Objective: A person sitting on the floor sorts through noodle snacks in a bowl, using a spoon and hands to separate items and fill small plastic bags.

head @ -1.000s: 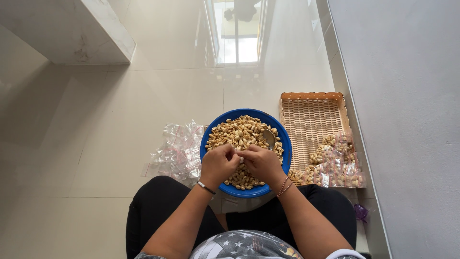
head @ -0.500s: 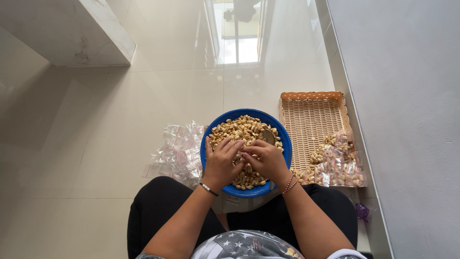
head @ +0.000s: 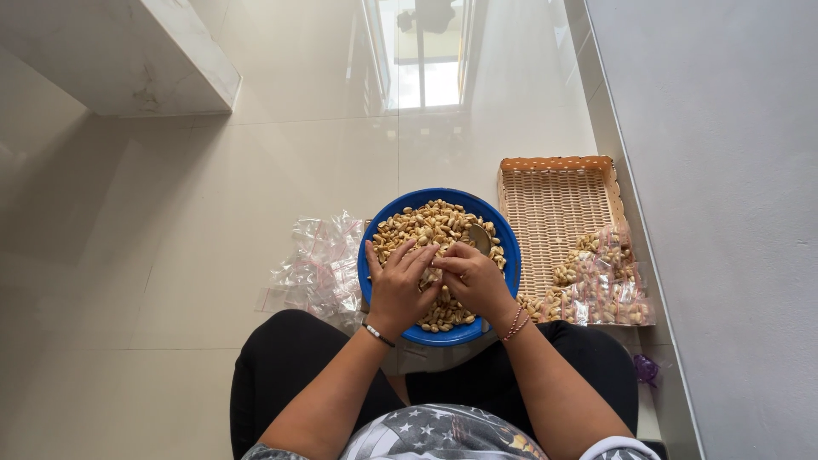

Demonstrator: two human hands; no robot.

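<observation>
A round blue bowl point(head: 383, 241) full of pale peanuts point(head: 430, 223) rests on my lap. My left hand point(head: 398, 285) and my right hand point(head: 475, 278) hover together over the middle of the bowl, fingertips meeting around a small clear bag point(head: 432, 276) that is mostly hidden between them. A metal spoon point(head: 480, 238) lies in the nuts just beyond my right hand. I wear a thin bracelet on each wrist.
A pile of empty clear zip bags point(head: 317, 266) lies on the tiled floor to the left of the bowl. A woven tray point(head: 554, 200) on the right holds several filled nut bags point(head: 596, 285) at its near end. A grey wall point(head: 724, 213) runs along the right.
Both hands have shifted slightly forward over the nuts. The fingers of my left hand have spread out a little.
</observation>
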